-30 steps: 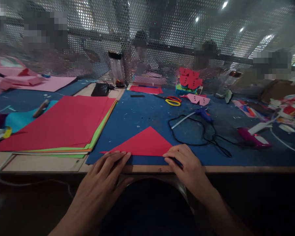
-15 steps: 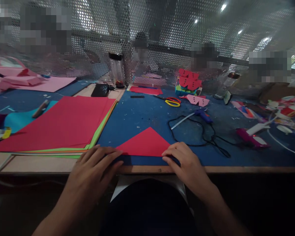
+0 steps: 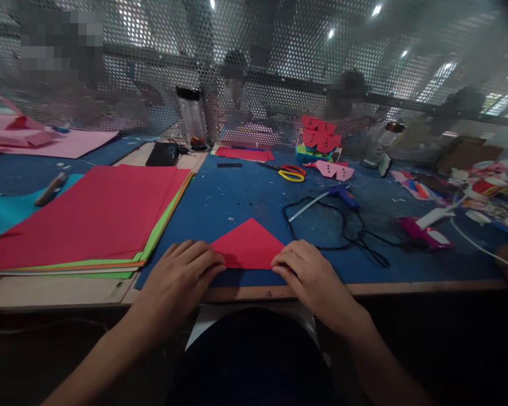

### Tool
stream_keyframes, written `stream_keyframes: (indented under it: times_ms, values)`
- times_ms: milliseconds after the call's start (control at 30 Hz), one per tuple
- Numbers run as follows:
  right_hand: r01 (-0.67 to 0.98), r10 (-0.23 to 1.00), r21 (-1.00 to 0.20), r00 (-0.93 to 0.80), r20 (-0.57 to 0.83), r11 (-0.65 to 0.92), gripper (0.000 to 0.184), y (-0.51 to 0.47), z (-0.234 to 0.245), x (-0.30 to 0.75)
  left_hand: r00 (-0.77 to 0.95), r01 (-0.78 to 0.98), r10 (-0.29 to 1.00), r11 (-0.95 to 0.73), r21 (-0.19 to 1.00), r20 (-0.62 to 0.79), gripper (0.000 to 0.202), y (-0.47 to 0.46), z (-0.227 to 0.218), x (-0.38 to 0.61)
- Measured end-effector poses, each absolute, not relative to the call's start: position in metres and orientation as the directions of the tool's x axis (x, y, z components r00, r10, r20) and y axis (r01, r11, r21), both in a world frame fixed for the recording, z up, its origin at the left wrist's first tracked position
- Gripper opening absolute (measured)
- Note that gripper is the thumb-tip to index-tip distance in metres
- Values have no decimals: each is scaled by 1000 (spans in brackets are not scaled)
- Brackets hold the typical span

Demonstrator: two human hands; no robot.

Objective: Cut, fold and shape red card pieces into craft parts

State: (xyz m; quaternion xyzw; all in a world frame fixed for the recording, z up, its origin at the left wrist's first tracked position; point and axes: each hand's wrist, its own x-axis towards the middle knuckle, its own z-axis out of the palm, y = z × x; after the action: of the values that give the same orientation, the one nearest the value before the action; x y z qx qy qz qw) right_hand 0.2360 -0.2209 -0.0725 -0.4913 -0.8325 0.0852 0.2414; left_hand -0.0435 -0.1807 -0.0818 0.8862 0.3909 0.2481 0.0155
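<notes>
A red sheet of paper (image 3: 250, 248), folded to a triangle, lies near the front edge of the blue table mat (image 3: 203, 214), its peak pointing away from me. My left hand (image 3: 186, 270) pinches the triangle's left corner between thumb and fingers. At the opposite corner, my right hand (image 3: 305, 268) grips the paper the same way, fingers closed. Both fingertips hide the corners. Left of my left hand is a stack of large coloured sheets (image 3: 88, 214), red on top with green and orange edges below.
Scissors (image 3: 292, 172) with red and yellow handles lie beyond the triangle. A blue glue gun (image 3: 344, 196) and its black cord are to the right, near a magenta device (image 3: 425, 232). Pink and red paper cutouts (image 3: 322, 138) stand before a perforated metal screen (image 3: 271, 84).
My left hand has moved right and closed on the triangle's left corner. My right hand stays at the right corner. The view has shifted slightly.
</notes>
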Motion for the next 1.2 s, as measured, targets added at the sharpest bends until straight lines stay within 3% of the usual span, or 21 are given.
stream_keyframes:
  times_ms: [200,467,700,1200]
  values:
    - [802,859,-326,-411,306,500,10,-224,-71,234,560,711,703,-679,182,439,21,-184,-86,-41]
    - [810,868,-323,-416,273,490,11,-224,-67,233,546,723,757,-642,256,359,26,-184,-80,-41]
    - [830,895,-347,-363,259,437,13,-221,-69,232,506,722,810,-586,367,297,26,-182,-72,-41]
    - [848,939,-429,-204,278,311,8,-217,-75,232,403,756,853,-515,405,333,16,-180,-81,-43]
